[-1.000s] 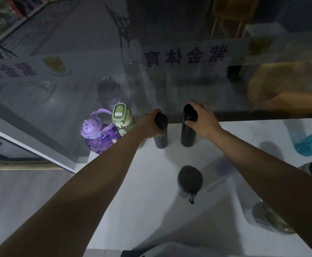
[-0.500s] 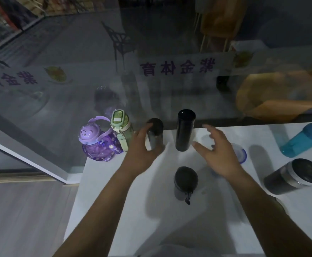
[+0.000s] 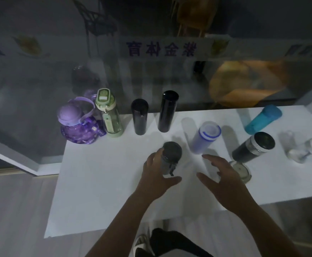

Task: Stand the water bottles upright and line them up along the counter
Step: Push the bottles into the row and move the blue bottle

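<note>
Head: L hand [image 3: 157,177] round grey bottle [image 3: 172,154]

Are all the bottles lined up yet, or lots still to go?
Four stand in a row at the back: purple bottle, green bottle, short black flask, tall black flask. The left hand curls round the grey bottle; right hand open. Waiting: blue-lidded bottle, teal bottle, dark tumbler.

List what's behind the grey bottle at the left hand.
A shorter black flask and a taller black flask stand upright behind it by the glass, apart from it, on the white counter. The left hand holds the grey bottle, hiding its lower left side.
</note>
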